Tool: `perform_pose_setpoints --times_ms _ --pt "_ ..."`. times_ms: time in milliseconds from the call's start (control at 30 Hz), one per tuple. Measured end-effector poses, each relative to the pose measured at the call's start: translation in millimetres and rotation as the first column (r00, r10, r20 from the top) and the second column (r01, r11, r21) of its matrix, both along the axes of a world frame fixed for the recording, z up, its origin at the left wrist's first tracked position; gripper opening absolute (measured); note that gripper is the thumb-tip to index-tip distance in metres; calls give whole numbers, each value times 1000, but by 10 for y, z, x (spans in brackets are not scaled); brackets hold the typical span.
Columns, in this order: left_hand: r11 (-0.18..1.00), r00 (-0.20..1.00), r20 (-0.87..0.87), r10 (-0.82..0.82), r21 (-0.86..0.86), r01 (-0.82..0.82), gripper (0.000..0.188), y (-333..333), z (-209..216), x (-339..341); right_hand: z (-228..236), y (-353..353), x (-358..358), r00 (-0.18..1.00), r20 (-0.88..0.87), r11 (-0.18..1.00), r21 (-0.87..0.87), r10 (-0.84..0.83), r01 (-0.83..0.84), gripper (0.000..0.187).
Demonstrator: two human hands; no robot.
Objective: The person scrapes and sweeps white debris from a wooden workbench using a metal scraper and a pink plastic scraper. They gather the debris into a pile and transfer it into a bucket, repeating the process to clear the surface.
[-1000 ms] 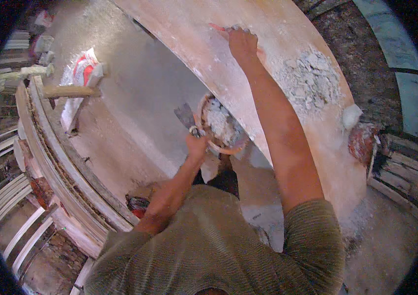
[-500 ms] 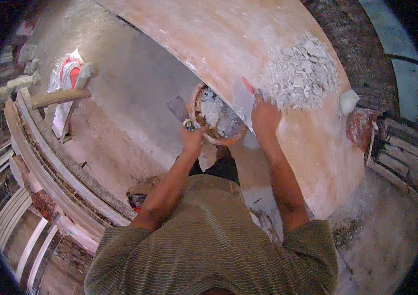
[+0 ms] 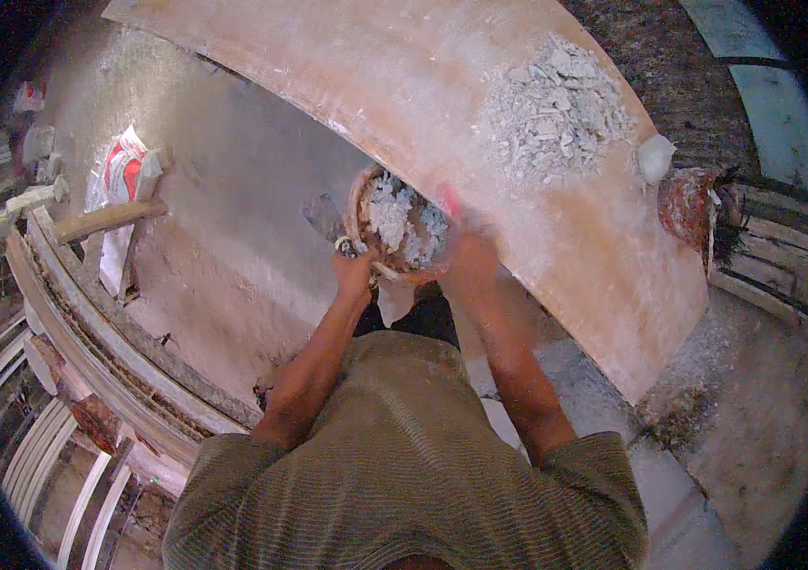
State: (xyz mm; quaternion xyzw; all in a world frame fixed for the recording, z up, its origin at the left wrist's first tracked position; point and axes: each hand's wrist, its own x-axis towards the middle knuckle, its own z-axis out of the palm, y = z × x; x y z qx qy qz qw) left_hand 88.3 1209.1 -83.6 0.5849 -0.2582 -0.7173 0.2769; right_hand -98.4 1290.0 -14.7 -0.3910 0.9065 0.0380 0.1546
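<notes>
A round, rough-rimmed bowl [image 3: 354, 211] stands in front of me at the board's near edge, with whitish-grey broken plaster [image 3: 398, 220] inside. My left hand [image 3: 353, 271] is closed at the bowl's left rim, gripping a scraper [image 3: 324, 218] whose flat metal blade points away to the left. At the bowl's right side my right hand [image 3: 472, 261] is smeared by motion. It is closed on a second scraper, whose red part [image 3: 448, 199] shows over the rim; its pale blade is hard to make out. A heap of grey-white flakes [image 3: 560, 114] lies on the board.
A large pale-orange board [image 3: 603, 275] slopes across the right side. At its far right are a white lump [image 3: 655, 159] and a reddish, worn container [image 3: 687, 207]. Curved wooden mouldings [image 3: 90, 313] lie at left, near a red-and-white bag [image 3: 124, 166].
My right hand has moved left and toward me, from over the board to the bowl's rim, taking its scraper along. The left hand and bowl have shifted slightly left as the view moved.
</notes>
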Motion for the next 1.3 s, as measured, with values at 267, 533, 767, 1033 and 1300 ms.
perform_pose_setpoints --times_ms 267,533,767,1033,1300 --pt "1000 990 140 -16 27 13 39 17 152 93 103 -223 -8 991 77 989 -116 106 -97 39" --pt "996 991 131 41 75 -51 34 -154 135 647 -311 204 177 953 303 961 -263 -4 88 36" --pt "994 966 248 76 51 -91 40 -334 631 1658 -1102 -52 703 518 848 903 -127 -116 411 42" --pt "965 946 208 248 38 -261 26 -736 1757 2244 -128 -1426 1147 0 1000 819 21 -25 574 43" --pt "968 976 -40 214 -123 -218 26 -2081 2333 2041 1272 -2823 467 182 896 649 -421 404 633 32"
